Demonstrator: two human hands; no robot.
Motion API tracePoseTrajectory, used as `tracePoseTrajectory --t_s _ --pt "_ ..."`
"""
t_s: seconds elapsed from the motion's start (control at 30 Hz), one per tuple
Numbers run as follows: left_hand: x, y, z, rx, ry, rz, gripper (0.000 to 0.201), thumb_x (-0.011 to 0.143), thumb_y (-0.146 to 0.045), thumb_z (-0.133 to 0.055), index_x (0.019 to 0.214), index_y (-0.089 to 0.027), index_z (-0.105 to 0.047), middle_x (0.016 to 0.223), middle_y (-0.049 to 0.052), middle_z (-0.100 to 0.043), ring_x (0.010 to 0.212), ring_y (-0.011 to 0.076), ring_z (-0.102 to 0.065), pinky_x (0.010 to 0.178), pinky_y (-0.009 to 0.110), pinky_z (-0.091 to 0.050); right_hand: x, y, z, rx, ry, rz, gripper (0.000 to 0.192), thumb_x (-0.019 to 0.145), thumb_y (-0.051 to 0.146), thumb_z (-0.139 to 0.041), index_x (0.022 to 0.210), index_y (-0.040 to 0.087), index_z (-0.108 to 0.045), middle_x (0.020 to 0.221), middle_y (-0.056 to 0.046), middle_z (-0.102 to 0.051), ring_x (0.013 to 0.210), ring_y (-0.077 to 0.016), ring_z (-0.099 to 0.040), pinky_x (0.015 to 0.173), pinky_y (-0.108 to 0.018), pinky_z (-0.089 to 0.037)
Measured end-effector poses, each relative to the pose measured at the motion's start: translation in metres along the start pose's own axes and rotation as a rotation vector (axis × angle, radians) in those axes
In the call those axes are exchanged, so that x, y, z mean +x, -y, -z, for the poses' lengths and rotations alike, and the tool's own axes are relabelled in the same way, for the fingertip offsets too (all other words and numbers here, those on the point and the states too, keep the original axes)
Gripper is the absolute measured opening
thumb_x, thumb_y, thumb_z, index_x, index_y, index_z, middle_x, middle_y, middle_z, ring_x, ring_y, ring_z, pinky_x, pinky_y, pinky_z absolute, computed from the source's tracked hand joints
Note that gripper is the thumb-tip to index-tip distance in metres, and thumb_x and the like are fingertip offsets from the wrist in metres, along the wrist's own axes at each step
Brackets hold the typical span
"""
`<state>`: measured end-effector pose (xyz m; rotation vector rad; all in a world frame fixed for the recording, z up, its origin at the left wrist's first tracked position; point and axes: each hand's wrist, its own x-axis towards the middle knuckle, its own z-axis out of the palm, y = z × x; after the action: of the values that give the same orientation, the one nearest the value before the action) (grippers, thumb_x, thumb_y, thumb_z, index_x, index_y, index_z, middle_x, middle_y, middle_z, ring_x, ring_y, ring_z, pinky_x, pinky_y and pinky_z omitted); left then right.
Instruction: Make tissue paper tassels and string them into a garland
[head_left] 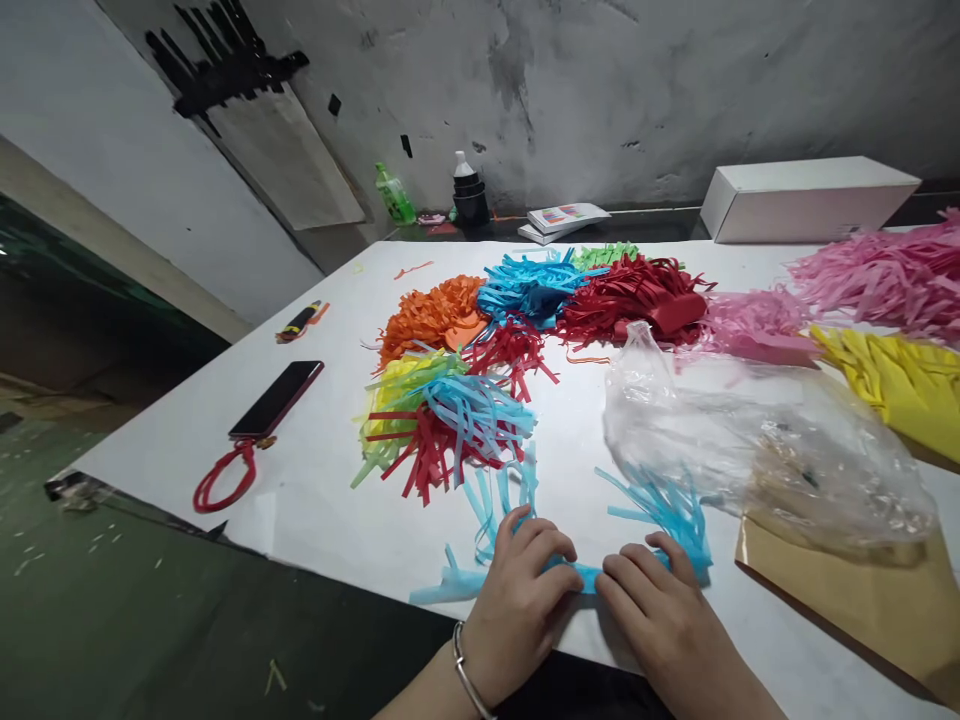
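Note:
A light blue strip of fringed tissue paper lies near the table's front edge, its middle drawn into a narrow band. My left hand has its fingers curled over the left part of the band, and my right hand presses bent fingers on the right part. Both thumbs and the paper under the palms are hidden. Loose blue fringes spread out beyond my right fingers, and others fan out past my left hand. Just behind is a pile of tissue tassels, with light blue, dark red and yellow-green fringes.
Orange, bright blue, dark red and pink fringe heaps line the back. A clear plastic bag and brown paper lie right. A phone and a cutter lie left.

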<state>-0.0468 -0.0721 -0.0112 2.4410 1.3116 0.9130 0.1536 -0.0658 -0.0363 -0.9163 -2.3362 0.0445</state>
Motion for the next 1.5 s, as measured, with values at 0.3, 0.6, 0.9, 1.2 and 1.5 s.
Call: tracePoseTrajectory --t_s 0.3,0.6,0.9,1.2,1.5 --pt "-0.004 0.003 0.01 -0.041 0.142 0.06 0.013 0.098 -0.018 -0.053 0.088 -0.021 -0.062 0.088 0.002 -0.063 0.089 0.0207 -0.056 0.098 0.048 -0.035 -0.032 -0.019 0.019 0.101 -0.092 -0.079 0.032 0.104 0.017 -0.037 0.099 0.021 -0.069 0.097 -0.003 -0.073 0.101 -0.0196 -0.061 0.109 -0.044 -0.03" --pt "0.009 -0.005 0.002 0.116 0.167 0.198 0.009 0.088 -0.012 -0.057 0.082 -0.018 -0.058 0.093 0.005 -0.06 0.086 0.0227 -0.053 0.09 0.049 -0.039 -0.017 0.003 0.012 -0.08 -0.15 -0.326 0.02 0.098 0.019 -0.049 0.087 0.021 -0.064 0.094 -0.005 -0.07 0.095 -0.0225 -0.064 0.108 -0.051 -0.029" --pt "0.005 0.003 0.005 0.146 0.135 -0.102 0.006 0.094 -0.023 -0.061 0.096 -0.023 -0.066 0.092 0.002 -0.065 0.093 0.0221 -0.055 0.1 0.05 -0.033 -0.012 0.004 0.003 -0.015 -0.14 -0.133 0.025 0.101 0.015 -0.044 0.088 0.02 -0.065 0.079 -0.002 -0.068 0.091 -0.0196 -0.06 0.102 -0.044 -0.031" --pt "0.009 0.004 -0.005 0.11 0.105 -0.144 0.016 0.095 -0.013 -0.052 0.081 -0.019 -0.058 0.082 0.001 -0.065 0.082 0.0176 -0.055 0.094 0.041 -0.04 0.002 0.012 -0.008 0.01 -0.088 -0.127 0.036 0.103 0.013 -0.034 0.078 0.02 -0.058 0.074 -0.001 -0.06 0.076 -0.0176 -0.053 0.091 -0.039 -0.033" --pt "0.004 -0.001 -0.005 0.073 0.102 -0.027 0.013 0.095 -0.014 -0.053 0.084 -0.019 -0.055 0.088 0.004 -0.063 0.087 0.0213 -0.053 0.088 0.042 -0.042 -0.026 -0.01 0.014 0.046 -0.122 -0.186 0.03 0.103 0.017 -0.038 0.091 0.022 -0.065 0.088 -0.002 -0.067 0.09 -0.0192 -0.059 0.105 -0.045 -0.032"
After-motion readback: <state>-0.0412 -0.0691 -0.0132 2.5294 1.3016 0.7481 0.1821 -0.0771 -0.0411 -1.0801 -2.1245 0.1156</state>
